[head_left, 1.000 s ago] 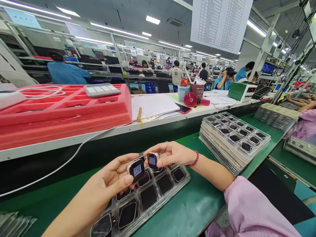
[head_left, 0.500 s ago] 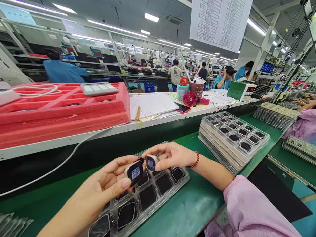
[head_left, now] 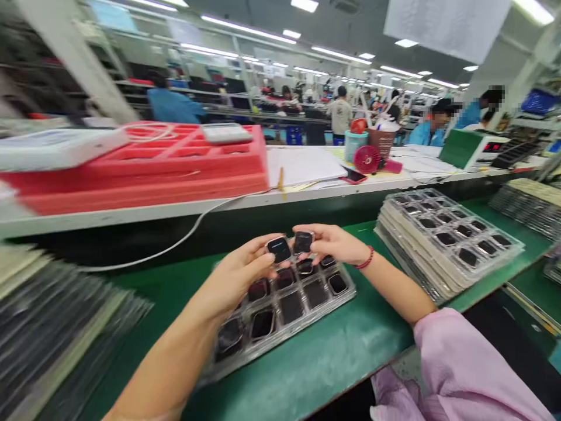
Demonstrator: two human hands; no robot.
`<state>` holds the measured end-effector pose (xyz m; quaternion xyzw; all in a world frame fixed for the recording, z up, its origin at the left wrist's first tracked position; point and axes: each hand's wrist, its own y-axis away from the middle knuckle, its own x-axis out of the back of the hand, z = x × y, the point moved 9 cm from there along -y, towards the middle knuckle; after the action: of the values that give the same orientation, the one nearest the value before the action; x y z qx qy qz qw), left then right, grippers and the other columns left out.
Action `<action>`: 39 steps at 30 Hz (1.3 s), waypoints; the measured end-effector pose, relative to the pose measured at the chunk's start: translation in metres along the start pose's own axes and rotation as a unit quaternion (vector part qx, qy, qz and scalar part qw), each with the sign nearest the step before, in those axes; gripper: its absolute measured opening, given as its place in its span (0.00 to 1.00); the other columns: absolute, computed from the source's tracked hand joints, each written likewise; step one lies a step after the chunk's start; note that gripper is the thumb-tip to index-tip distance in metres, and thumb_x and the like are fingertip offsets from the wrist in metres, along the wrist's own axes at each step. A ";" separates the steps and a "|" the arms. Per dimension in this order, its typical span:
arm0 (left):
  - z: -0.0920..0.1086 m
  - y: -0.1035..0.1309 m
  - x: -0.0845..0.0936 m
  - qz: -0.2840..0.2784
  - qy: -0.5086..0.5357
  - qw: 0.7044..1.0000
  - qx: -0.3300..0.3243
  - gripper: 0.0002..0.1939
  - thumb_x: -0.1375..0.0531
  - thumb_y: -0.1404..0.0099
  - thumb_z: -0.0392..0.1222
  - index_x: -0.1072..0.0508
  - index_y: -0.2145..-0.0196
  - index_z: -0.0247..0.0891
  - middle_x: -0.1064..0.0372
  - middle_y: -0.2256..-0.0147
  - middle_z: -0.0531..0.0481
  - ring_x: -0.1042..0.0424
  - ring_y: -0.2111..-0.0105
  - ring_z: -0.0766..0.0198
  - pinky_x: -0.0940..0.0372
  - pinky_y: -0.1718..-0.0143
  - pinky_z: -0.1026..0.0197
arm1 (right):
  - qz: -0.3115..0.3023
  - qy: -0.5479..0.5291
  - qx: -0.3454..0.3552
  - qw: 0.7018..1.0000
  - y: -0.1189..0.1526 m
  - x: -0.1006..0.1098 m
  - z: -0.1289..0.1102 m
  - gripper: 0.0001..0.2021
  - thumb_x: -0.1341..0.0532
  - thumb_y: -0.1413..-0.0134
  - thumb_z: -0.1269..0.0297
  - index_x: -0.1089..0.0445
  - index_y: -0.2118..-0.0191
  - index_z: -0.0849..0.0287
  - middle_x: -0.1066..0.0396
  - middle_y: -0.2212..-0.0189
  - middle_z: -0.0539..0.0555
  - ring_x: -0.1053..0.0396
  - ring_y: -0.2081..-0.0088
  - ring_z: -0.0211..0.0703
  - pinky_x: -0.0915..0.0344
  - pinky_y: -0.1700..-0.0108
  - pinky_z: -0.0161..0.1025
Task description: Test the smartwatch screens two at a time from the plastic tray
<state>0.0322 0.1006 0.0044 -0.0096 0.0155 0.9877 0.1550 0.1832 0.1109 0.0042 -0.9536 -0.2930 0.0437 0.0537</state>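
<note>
My left hand (head_left: pixel 248 266) pinches a smartwatch body (head_left: pixel 279 249) with a dark face and rounded corners. In my right hand (head_left: pixel 335 242) is another smartwatch body (head_left: pixel 303 242), held close beside the first. Both faces are turned towards me and look mostly black. Below the hands, a clear plastic tray (head_left: pixel 284 334) lies on the green bench, with more dark watch bodies in several of its pockets. Two front pockets in its middle hold none. The left hand hides part of the tray's back row.
To the right stands a stack of filled clear trays (head_left: pixel 447 245). Another tray stack (head_left: pixel 65 327), blurred, rises at the left. A shelf behind carries a red foam box (head_left: pixel 197 178), papers (head_left: pixel 302 166) and a pink fan (head_left: pixel 367 159). A white cable (head_left: pixel 193 231) hangs from it.
The view has swung left, bringing the left tray stack into sight. The QR codes on both watch screens are gone, and the faces now look dark. Both hands keep their hold.
</note>
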 end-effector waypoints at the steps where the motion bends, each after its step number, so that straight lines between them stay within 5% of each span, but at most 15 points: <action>1: 0.001 -0.001 -0.002 -0.012 0.001 1.000 -0.007 0.35 0.27 0.51 0.53 0.28 0.48 0.38 0.23 0.56 0.43 0.24 0.63 0.56 0.31 0.68 0.61 | 0.005 0.005 0.000 1.000 0.000 0.000 0.000 0.31 0.32 0.50 0.66 0.36 0.39 0.58 0.27 0.50 0.57 0.23 0.60 0.39 0.25 0.66 0.31; 7: 0.008 0.003 -0.007 0.002 -0.041 0.997 -0.060 0.20 0.31 0.47 0.45 0.28 0.58 0.36 0.26 0.66 0.50 0.28 0.71 0.64 0.32 0.67 0.61 | 0.003 0.053 0.012 0.999 0.002 -0.009 -0.001 0.21 0.39 0.50 0.73 0.30 0.48 0.61 0.23 0.56 0.56 0.26 0.70 0.32 0.28 0.71 0.28; 12: 0.009 0.003 -0.008 -0.001 -0.058 0.996 -0.064 0.25 0.32 0.50 0.40 0.30 0.54 0.36 0.25 0.63 0.49 0.27 0.67 0.63 0.31 0.63 0.60 | -0.005 0.065 0.004 0.998 0.000 -0.011 0.000 0.25 0.40 0.54 0.76 0.32 0.46 0.60 0.24 0.54 0.54 0.25 0.67 0.34 0.27 0.69 0.28; 19: -0.002 0.000 -0.004 0.008 -0.129 0.991 -0.028 0.28 0.32 0.49 0.54 0.29 0.54 0.36 0.26 0.68 0.48 0.25 0.71 0.57 0.37 0.76 0.63 | 0.069 0.084 -0.044 0.993 -0.002 0.002 0.032 0.12 0.39 0.47 0.75 0.36 0.56 0.60 0.29 0.70 0.47 0.29 0.76 0.31 0.32 0.75 0.27; 23: -0.017 -0.005 -0.005 -0.011 -0.173 0.985 -0.009 0.28 0.32 0.51 0.56 0.28 0.55 0.39 0.25 0.70 0.48 0.23 0.69 0.53 0.37 0.79 0.63 | 0.051 0.079 -0.096 0.991 0.007 0.007 0.055 0.13 0.38 0.45 0.75 0.36 0.54 0.59 0.29 0.69 0.48 0.28 0.76 0.33 0.33 0.76 0.28; 28: -0.015 0.002 -0.005 0.039 -0.187 0.981 -0.028 0.25 0.33 0.49 0.56 0.26 0.56 0.41 0.29 0.76 0.52 0.24 0.71 0.55 0.43 0.83 0.65 | 0.074 0.142 -0.092 0.983 0.024 0.015 0.065 0.07 0.41 0.41 0.75 0.34 0.57 0.60 0.26 0.67 0.50 0.26 0.70 0.35 0.32 0.68 0.31; 31: -0.016 0.009 -0.008 0.047 -0.198 0.979 -0.027 0.25 0.34 0.48 0.57 0.25 0.57 0.41 0.33 0.78 0.54 0.24 0.72 0.54 0.41 0.80 0.64 | 0.095 0.320 -0.017 0.943 0.029 0.009 0.059 0.03 0.38 0.43 0.74 0.30 0.63 0.60 0.24 0.65 0.51 0.27 0.62 0.38 0.33 0.54 0.37; 35: -0.034 0.011 -0.006 0.034 -0.173 0.984 -0.013 0.26 0.33 0.48 0.59 0.25 0.57 0.40 0.26 0.71 0.51 0.22 0.70 0.52 0.36 0.76 0.61 | 0.071 0.537 0.058 0.838 0.031 -0.015 0.061 0.03 0.34 0.46 0.67 0.25 0.67 0.60 0.24 0.58 0.56 0.31 0.53 0.49 0.39 0.44 0.47; 39: -0.060 0.011 -0.008 -0.024 -0.134 0.990 0.032 0.31 0.33 0.48 0.62 0.27 0.54 0.38 0.23 0.60 0.44 0.20 0.63 0.47 0.31 0.73 0.59 | 0.051 0.582 0.074 0.808 0.034 -0.019 0.064 0.07 0.33 0.45 0.63 0.22 0.62 0.59 0.26 0.51 0.58 0.33 0.48 0.53 0.39 0.43 0.50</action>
<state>0.0369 0.0854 -0.0546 0.1279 0.0262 0.9750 0.1799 0.1797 0.0771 -0.0631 -0.8070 -0.1541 -0.4954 0.2821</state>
